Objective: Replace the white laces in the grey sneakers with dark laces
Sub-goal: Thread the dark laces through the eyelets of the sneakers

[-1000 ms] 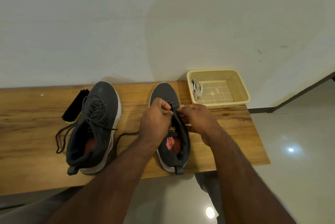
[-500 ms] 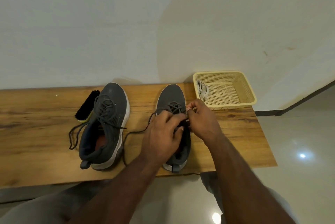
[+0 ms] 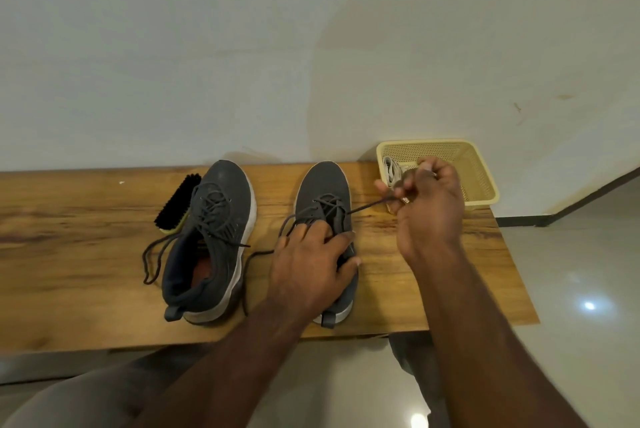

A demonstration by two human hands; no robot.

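My left hand is down on the right sneaker, palm over the tongue and collar, fingers spread and pressing onto the upper just below the crossed dark lace. My right hand is up and off to the right, fingers curled, pinching the end of that lace; the strand runs taut from the eyelets on the shoe's right side up to my fingertips. So the two hands are apart, one pinning the shoe, one drawing the lace out sideways. The lace's other end trails off the shoe's left side and loops down across the bench between the two shoes.

The left sneaker sits beside it, apart from my hands, toe toward the wall, already threaded with a dark lace whose loose ends lie curled on the wood to its left. Both shoes are grey with pale soles, heels toward me.

A black-bristled brush lies just beyond the left sneaker's outer side, touching or nearly touching it, I can't tell which. At the bench's far right corner stands a cream basket, and a bundle of white laces lies in its left end, partly behind my right hand.
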